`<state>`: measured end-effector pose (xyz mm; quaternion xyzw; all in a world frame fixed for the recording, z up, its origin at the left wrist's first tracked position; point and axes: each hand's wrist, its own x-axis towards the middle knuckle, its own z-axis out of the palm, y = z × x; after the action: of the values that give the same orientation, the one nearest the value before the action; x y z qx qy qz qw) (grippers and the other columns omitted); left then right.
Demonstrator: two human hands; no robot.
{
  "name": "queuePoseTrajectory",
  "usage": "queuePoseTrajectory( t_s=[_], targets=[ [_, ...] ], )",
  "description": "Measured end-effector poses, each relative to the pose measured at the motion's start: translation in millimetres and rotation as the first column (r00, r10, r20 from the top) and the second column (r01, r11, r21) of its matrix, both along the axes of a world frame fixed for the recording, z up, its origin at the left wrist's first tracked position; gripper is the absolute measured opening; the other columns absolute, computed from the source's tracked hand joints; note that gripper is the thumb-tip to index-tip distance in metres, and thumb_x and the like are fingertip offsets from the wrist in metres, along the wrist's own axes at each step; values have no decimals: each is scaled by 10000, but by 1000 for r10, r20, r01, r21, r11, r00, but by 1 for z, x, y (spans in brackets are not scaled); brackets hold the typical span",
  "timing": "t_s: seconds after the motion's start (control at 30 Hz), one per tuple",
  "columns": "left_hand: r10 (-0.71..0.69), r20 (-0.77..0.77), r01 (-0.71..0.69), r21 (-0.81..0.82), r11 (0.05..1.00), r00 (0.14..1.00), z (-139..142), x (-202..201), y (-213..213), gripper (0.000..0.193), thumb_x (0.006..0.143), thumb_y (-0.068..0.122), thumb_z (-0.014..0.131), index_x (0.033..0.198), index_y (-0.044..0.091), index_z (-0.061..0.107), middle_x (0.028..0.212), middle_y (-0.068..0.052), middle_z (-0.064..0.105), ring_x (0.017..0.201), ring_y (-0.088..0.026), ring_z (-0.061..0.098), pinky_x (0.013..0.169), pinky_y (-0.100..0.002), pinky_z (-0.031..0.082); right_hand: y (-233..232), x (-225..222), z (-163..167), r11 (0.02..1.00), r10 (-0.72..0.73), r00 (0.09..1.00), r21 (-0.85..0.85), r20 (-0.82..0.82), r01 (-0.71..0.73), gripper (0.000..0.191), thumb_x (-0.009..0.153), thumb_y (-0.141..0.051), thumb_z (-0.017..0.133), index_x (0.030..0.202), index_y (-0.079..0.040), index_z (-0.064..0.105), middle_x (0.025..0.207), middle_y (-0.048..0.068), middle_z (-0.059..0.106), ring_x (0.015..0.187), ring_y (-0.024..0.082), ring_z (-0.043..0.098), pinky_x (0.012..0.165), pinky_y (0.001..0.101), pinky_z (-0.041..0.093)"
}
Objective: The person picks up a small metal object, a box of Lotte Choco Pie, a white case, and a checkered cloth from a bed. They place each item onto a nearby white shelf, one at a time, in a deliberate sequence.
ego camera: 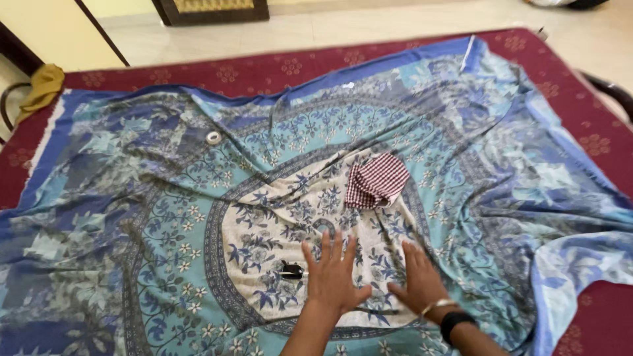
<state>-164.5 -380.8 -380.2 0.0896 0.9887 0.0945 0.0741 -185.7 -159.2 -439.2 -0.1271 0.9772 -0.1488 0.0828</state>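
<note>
Both hands, left (331,275) and right (418,281), lie flat with open grip on the blue cloth (198,217); pushing unevenly could bunch new wrinkles toward the checked cloth (376,180).

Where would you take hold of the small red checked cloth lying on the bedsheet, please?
Probably by the raised folded edge on the left side of the red checked cloth, pinching from above: it lies crumpled on the blue floral bedsheet, beyond both hands, so its folds stand proud.
</note>
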Motion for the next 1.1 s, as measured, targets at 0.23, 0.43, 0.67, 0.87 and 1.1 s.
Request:
queuePoseTrajectory(
  t_s=[0.23,0.43,0.67,0.87,1.1],
  targets=[
    [-7,22,8,-79,997,1000,-24,-54,1,1122,727,609,758,1600,135,236,1655,-177,226,1549,-382,130,1135,-785,34,11,-65,-31,998,-13,992,-59,-124,5,888,862,-366,679,1543,-16,230,1583,243,312,1471,419,306,1186,466,309],
    [27,96,-9,-179,984,995,-46,-85,2,1268,658,665,843,1618,183,168,1676,-134,187,1552,-357,108,1144,-775,26,10,-87,-50,994,-16,993,-110,-117,3,883,851,-346,683,1535,-8,239,1577,261,295,1457,432,303,1176,479,299],
    [-26,95,58,-347,936,995,-82,-129,-4,1364,629,640,902,1636,154,121,1694,-128,158,1549,-378,136,1141,-779,48,-15,-127,-48,1000,11,997,15,-83,-10,688,920,-255,592,1557,-262,334,1645,274,142,1512,447,195,1206,505,240],
    [200,344,-72,-350,934,918,-107,-138,-4,1342,647,592,944,1619,41,200,1715,-133,148,1492,-424,307,1161,-755,123,-27,-162,-50,986,-17,997,167,80,3,568,973,-294,544,1518,-375,408,1688,219,30,1556,423,31,1226,554,162],
    [180,332,-50,-365,930,926,-107,-144,-9,1351,626,590,964,1605,3,242,1691,-152,198,1454,-448,363,1222,-646,75,-39,-166,-73,989,-34,993,147,111,17,611,957,-336,566,1512,-129,417,1650,153,222,1550,366,180,1235,513,234]
  ],
)
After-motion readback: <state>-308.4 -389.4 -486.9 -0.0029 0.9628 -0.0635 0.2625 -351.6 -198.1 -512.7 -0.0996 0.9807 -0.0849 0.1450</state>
